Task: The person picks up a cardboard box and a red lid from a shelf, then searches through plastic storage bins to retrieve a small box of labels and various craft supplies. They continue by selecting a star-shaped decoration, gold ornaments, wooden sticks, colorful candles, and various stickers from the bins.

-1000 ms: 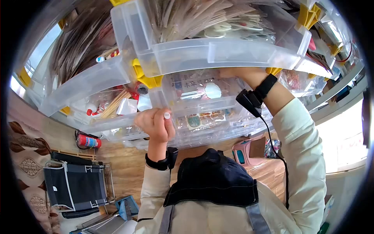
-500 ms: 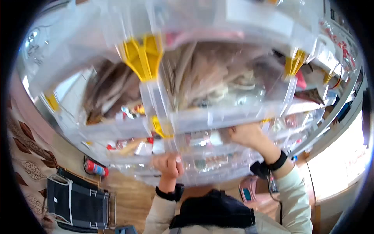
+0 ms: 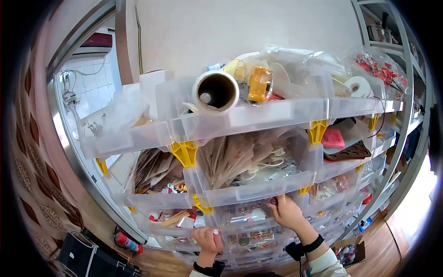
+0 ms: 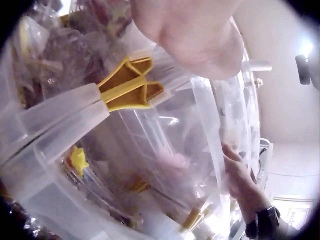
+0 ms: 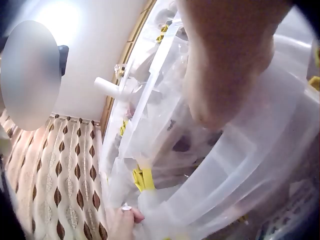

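Note:
My left hand (image 3: 208, 238) is curled in front of the lower bins, gripping a small thing with a white round end (image 3: 215, 232) that pokes out beside the thumb. Most of that thing is hidden in the fist. My right hand (image 3: 289, 212) is raised at the front of a clear plastic bin (image 3: 258, 194), its bent fingers right below the bin's front rim. That bin holds thin flat plastic packets (image 3: 230, 159). In the right wrist view the hand fills the top, its fingertips hidden; I cannot tell whether it holds anything.
Clear bins are stacked in tiers on yellow connectors (image 3: 184, 153). Up top lie a wide cardboard tube (image 3: 216, 91), a yellow item in a bag (image 3: 260, 84) and a white roll (image 3: 359, 86). A fire extinguisher (image 3: 128, 242) and a dark folding chair (image 3: 92, 256) stand low left; metal shelving (image 3: 406, 55) rises right.
The head view has tilted up, bringing the top tier and wall into sight. My right hand, earlier partly hidden under the bin's front, now shows more fully at its rim. The left stays curled.

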A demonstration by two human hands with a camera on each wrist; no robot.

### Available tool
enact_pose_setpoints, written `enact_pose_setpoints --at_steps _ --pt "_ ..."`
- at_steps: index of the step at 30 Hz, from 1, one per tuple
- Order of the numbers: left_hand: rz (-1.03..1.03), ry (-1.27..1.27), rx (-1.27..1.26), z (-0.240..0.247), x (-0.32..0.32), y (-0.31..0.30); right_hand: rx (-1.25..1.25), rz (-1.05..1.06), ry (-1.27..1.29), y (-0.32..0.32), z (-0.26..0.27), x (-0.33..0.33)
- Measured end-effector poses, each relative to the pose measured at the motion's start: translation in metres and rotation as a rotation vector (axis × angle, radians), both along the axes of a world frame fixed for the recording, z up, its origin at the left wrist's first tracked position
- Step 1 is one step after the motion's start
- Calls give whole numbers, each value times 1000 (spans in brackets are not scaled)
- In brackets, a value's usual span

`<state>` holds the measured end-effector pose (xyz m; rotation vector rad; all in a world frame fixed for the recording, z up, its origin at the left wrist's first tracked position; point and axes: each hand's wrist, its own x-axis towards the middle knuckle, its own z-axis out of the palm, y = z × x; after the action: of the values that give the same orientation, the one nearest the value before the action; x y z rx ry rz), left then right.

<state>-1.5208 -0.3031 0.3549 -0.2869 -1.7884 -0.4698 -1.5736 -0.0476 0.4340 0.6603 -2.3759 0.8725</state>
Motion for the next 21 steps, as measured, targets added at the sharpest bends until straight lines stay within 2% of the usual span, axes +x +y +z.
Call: enact_pose_setpoints --at_steps 4,6,7,9,10,12,14,16,18,19,21 --pt "27 -60 -2 -3 1 -1 -31 155 79 6 6 5" --pt "23 -30 11 -3 1 0 32 214 369 7 5 1" --pt "25 -35 13 -2 1 0 33 216 364 8 8 4" --pt "12 -40 7 -1 2 0 224 61 648 12 21 18" --pt "19 -42 15 -1 1 -1 229 71 648 13 31 27" --pt "11 -47 -16 -4 1 -3 224 -69 889 17 52 48" --pt "9 -51 -5 -4 3 -2 227 -39 1062 33 85 54" --pt "2 -49 -7 0 1 -2 337 -91 1300 46 138 51" --pt "0 -39 0 1 4 -1 382 -138 1331 43 205 50" --pt "2 -50 2 0 3 -1 463 -263 1238 42 227 50" --pt "11 4 -26 -4 -2 -3 584 -377 1273 29 269 41"
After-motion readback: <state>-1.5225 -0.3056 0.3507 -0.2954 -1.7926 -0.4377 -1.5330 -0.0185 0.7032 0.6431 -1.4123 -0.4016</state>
